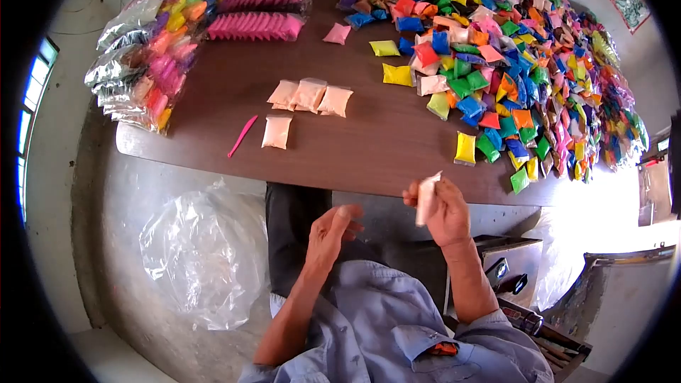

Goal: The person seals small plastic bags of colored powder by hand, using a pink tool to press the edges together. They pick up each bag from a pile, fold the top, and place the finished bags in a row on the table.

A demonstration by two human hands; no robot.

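My right hand (450,216) is closed around a small pale peach packet (427,200), held upright just off the table's front edge. Level with it to the left, my left hand (333,230) hovers over my lap, its fingers loosely bent and apart, with nothing seen in them. On the table in front lies a single peach packet (277,132). Behind that one, several more peach packets (308,95) overlap in a short row. A pink plastic knife-like tool (242,136) rests to their left.
A large heap of multicoloured packets (489,78) covers the right of the brown table (213,92). Filled clear bags (142,64) are stacked at the left, beside two rows of pink packets (255,27). A big clear plastic bag (206,255) sits on the floor.
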